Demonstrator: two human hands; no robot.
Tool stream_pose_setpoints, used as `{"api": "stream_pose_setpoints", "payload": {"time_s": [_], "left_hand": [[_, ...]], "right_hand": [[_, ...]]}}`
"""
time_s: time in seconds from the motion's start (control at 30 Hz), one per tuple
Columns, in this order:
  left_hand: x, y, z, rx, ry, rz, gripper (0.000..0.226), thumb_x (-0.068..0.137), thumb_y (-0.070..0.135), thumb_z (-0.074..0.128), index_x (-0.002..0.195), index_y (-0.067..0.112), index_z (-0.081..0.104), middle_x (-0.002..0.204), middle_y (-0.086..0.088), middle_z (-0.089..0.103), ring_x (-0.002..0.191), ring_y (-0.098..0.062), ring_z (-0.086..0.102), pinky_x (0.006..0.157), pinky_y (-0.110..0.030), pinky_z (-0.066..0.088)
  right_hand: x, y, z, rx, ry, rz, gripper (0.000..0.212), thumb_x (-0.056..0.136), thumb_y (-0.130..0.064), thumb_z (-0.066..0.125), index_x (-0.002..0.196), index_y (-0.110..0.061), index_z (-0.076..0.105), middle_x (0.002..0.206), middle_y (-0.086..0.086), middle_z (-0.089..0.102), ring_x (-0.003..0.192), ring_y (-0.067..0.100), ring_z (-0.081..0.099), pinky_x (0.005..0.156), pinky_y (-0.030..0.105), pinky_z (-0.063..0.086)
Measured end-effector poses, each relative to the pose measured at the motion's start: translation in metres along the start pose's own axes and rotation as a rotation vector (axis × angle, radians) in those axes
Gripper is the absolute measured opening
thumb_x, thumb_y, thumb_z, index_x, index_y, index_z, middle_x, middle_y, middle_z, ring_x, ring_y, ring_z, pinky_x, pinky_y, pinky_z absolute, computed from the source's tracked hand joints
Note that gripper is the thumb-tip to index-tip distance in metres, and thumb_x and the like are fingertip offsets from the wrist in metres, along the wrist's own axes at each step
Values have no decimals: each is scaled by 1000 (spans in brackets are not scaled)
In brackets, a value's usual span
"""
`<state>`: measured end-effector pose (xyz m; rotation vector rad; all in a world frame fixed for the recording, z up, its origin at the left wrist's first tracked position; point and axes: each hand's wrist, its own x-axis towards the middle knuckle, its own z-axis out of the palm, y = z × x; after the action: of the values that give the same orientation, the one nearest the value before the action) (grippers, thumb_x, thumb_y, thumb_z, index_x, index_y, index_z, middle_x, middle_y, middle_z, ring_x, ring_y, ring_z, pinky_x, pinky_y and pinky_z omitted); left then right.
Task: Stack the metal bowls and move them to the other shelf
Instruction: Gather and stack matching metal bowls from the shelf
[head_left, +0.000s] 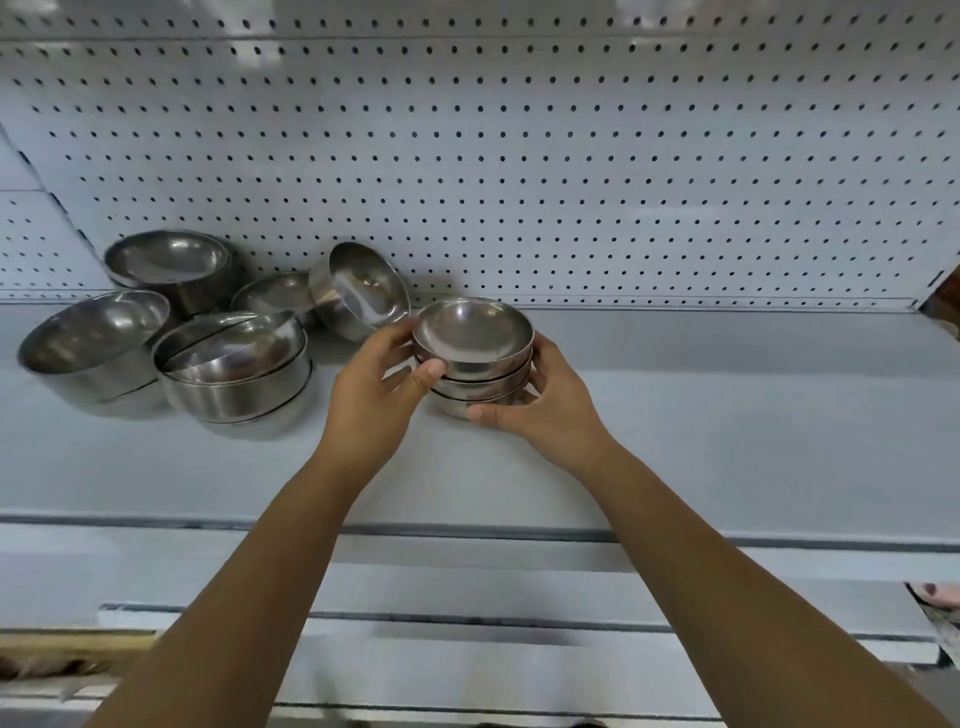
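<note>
Fingers (396, 335) of the left hand (374, 389) curl round the left side of a small stack of metal bowls (474, 348). The right hand (545, 400) grips the other side. The stack is at the middle of the grey shelf (701, 415). I cannot tell if it touches the shelf. More metal bowls (234, 374) lie heaped to the left. One tipped bowl (358, 291) leans by the pegboard wall (571, 182).

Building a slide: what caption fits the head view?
Left hand and right hand grip a small stack of metal bowls at the grey shelf, other bowls beside it.
</note>
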<state>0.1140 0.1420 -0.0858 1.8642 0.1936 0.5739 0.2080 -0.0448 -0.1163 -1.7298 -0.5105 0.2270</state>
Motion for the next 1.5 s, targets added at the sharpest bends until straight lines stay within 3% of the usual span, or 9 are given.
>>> {"api": "stream_pose_setpoints", "payload": {"time_s": [0.07, 0.17, 0.27, 0.43, 0.63, 0.8, 1.17, 1.33, 1.5], "left_hand": [[-9, 1, -12, 60, 23, 1, 49, 92, 27, 74, 138, 25, 57, 129, 14, 66, 124, -5, 60, 105, -27, 49], [-28, 8, -25, 225, 208, 85, 43, 91, 27, 75, 131, 20, 61, 116, 13, 69, 108, 0, 64, 92, -11, 49], [-42, 16, -40, 453, 503, 202, 28, 91, 24, 75, 115, 12, 69, 103, 5, 68, 93, 0, 57, 86, -8, 45], [-36, 24, -74, 767, 678, 100, 29, 91, 41, 69, 112, 21, 67, 114, 3, 66, 116, -22, 53, 91, -29, 27], [-18, 18, -96, 752, 540, -69, 32, 95, 46, 65, 118, 25, 68, 119, 6, 67, 130, -20, 38, 96, -32, 17], [-14, 19, -100, 708, 487, -103, 17, 95, 42, 66, 81, 32, 65, 77, 18, 56, 116, -18, 44, 86, -31, 14], [-9, 20, -107, 467, 499, 37, 28, 85, 65, 58, 83, 39, 70, 79, 16, 68, 99, -25, 64, 93, -60, 48], [-7, 34, -97, 296, 436, 149, 5, 92, 38, 71, 90, 34, 74, 85, 12, 67, 104, -22, 59, 88, -18, 44], [-3, 43, -82, 292, 259, 254, 6, 90, 27, 74, 90, 32, 73, 95, -1, 69, 108, -7, 49, 91, -11, 37]], "right_hand": [[3, -2, 11, 4, -21, -6, 110, 58, -28, 102, 149, -34, 43, 136, -20, 60, 126, 0, 58, 105, 31, 55], [10, -6, 27, 18, -47, -18, 114, 56, -27, 103, 151, -32, 41, 136, -18, 60, 124, -3, 58, 105, 28, 54], [16, -10, 44, 39, -59, -28, 113, 59, -22, 102, 153, -28, 39, 133, -20, 58, 109, -20, 56, 91, 7, 50], [17, -11, 65, 79, -34, -26, 112, 62, -21, 100, 154, -27, 37, 128, -20, 55, 94, -29, 53, 75, -3, 44], [13, -8, 74, 96, -36, -32, 111, 62, -20, 100, 154, -27, 36, 125, -22, 56, 94, -33, 54, 76, -1, 46], [11, -5, 72, 80, -52, -48, 112, 62, -23, 100, 155, -28, 36, 122, -25, 57, 95, -28, 57, 77, 0, 47], [12, -6, 73, 90, -50, -40, 116, 60, -28, 101, 155, -31, 35, 135, -16, 59, 101, -28, 56, 85, 5, 48], [11, -5, 72, 93, -56, -30, 114, 59, -27, 102, 154, -31, 38, 135, -15, 62, 110, -19, 60, 91, 11, 51], [9, -7, 71, 113, -60, -37, 110, 59, -17, 101, 151, -30, 43, 133, -15, 65, 117, -5, 64, 101, 26, 55]]}}
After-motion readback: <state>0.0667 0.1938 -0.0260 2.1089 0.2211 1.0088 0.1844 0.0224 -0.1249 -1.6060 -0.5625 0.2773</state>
